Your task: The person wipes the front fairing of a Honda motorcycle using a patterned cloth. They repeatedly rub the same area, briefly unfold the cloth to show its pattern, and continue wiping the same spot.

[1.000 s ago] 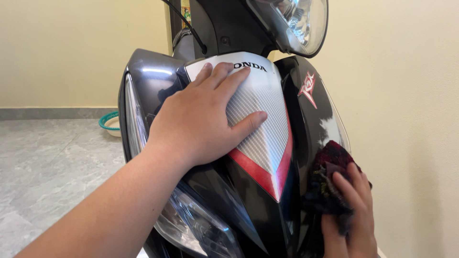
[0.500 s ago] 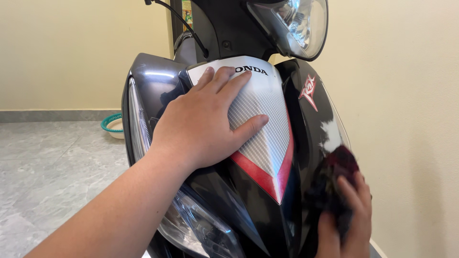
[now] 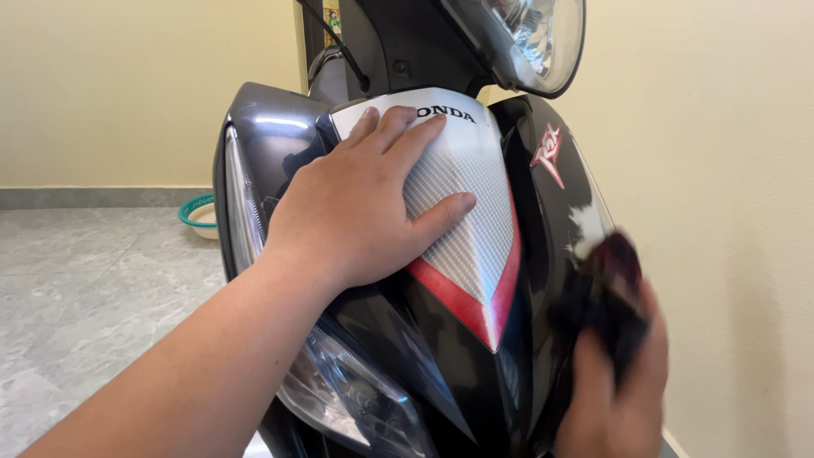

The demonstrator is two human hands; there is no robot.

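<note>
**Hands on the scooter's front panel**

Pale yellow walls point(image 3: 110, 85) close the scene at the far side and on the right, with a grey skirting strip along the far wall's foot and a grey marbled tile floor point(image 3: 76, 297) spreading out on the left. Far back on that floor, against the skirting, sits a small basin with a green rim point(image 3: 199, 216), partly hidden behind the scooter.

A black scooter point(image 3: 424, 356) fills the middle, seen from the front. Its nose carries a silver chequered panel point(image 3: 471, 195) edged in red, pointing down to a tip. A round headlight point(image 3: 530, 38) sits at the top, and a clear lamp lens point(image 3: 339, 399) shows low on the near left side.

The left hand point(image 3: 356, 208) lies flat on the front cover, fingers spread and open, palm across the left part of the silver panel and the black fairing beside it; it holds nothing.

The right hand point(image 3: 615, 399), blurred, is at the near right, closed around a dark, reddish cloth point(image 3: 606, 293). The cloth presses against the right side of the black fairing, below a small red emblem point(image 3: 549, 153).
</note>
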